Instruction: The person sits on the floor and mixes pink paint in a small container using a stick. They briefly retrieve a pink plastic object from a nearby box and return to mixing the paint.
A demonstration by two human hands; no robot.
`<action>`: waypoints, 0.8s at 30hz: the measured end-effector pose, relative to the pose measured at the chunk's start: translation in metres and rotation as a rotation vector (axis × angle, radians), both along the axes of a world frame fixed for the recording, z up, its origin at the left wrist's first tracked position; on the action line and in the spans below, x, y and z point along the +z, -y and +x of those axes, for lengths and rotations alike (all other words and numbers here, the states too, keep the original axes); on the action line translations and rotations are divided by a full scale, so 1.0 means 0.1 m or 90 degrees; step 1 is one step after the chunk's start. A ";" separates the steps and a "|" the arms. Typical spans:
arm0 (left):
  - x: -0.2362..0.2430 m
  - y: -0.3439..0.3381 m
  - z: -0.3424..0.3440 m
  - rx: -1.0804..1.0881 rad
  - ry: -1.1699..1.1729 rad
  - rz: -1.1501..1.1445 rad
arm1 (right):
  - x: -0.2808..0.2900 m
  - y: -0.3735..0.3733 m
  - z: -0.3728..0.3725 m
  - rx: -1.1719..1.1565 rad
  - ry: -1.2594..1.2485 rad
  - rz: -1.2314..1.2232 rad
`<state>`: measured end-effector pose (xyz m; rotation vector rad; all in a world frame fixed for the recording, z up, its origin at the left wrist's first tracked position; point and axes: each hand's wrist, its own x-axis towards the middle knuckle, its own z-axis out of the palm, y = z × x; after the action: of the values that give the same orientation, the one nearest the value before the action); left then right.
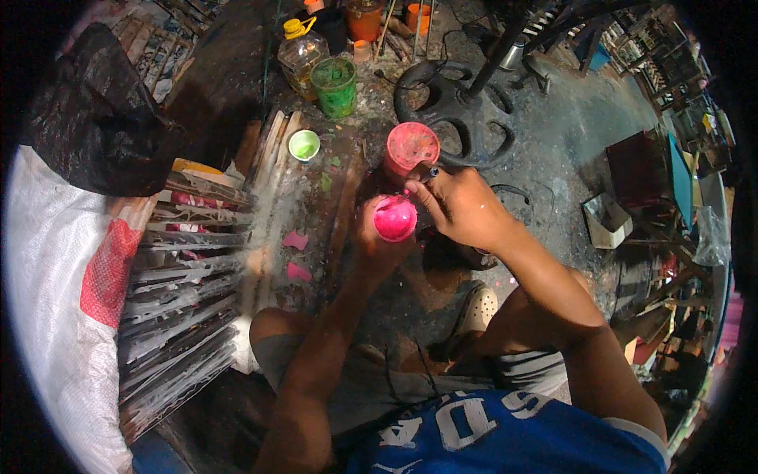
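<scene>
I hold a small cup of bright pink paint [395, 223] in my left hand [375, 241], its fingers wrapped round the side. Over the cup's upper right, my right hand [466, 205] is closed on a dark-handled tool [430, 171] with pink on its lower end; exactly what tool it is, I cannot tell. Just behind my hands stands a larger pink container [412, 141] with a smeared surface. To the upper left, a white cup with light green paint [304, 144] rests on the stained floor, near pink flakes [295, 239] and green flakes.
Green bucket [333, 83], yellow-capped jug [296, 51] and orange containers [418, 17] stand at the back, beside a dark metal base [466, 107] with a post. Paint-crusted slats [185, 268] and a white sack [59, 316] line the left; boxes [632, 170] and wooden clutter line the right.
</scene>
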<state>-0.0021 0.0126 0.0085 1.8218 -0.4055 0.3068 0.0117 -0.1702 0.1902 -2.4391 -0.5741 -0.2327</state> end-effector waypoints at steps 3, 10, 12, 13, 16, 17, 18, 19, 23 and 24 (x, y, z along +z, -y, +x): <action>0.08 -0.09 -0.02 -0.020 -0.077 -0.049 | 0.05 0.07 -0.03 0.007 -0.013 -0.039; 0.17 -0.15 -0.02 -0.046 -0.113 -0.104 | 0.17 0.05 -0.17 0.015 -0.039 -0.050; 0.17 -0.16 -0.02 -0.050 -0.113 -0.091 | 0.18 0.02 -0.21 0.020 -0.037 -0.037; 0.17 -0.16 -0.01 -0.057 -0.107 -0.079 | 0.17 -0.01 -0.22 0.028 -0.023 -0.022; 0.18 -0.16 0.01 -0.056 -0.163 -0.087 | 0.12 -0.12 -0.24 0.051 -0.028 -0.013; 0.19 -0.15 0.01 -0.051 -0.211 -0.093 | 0.09 -0.16 -0.24 0.054 -0.039 -0.020; 0.20 -0.13 0.01 -0.036 -0.142 -0.062 | 0.07 -0.20 -0.23 0.068 0.029 0.019; 0.21 -0.11 0.01 -0.020 -0.090 -0.027 | 0.05 -0.23 -0.22 0.058 0.025 0.020; 0.27 -0.04 0.01 0.006 0.001 0.038 | 0.03 -0.26 -0.16 0.047 -0.040 0.026; 0.29 -0.03 0.02 0.006 0.022 0.054 | 0.04 -0.25 -0.15 0.044 -0.057 0.025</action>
<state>-0.0003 0.0159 0.0370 1.9046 -0.4400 0.3327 -0.0033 -0.1449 0.1938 -2.3735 -0.6075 -0.1037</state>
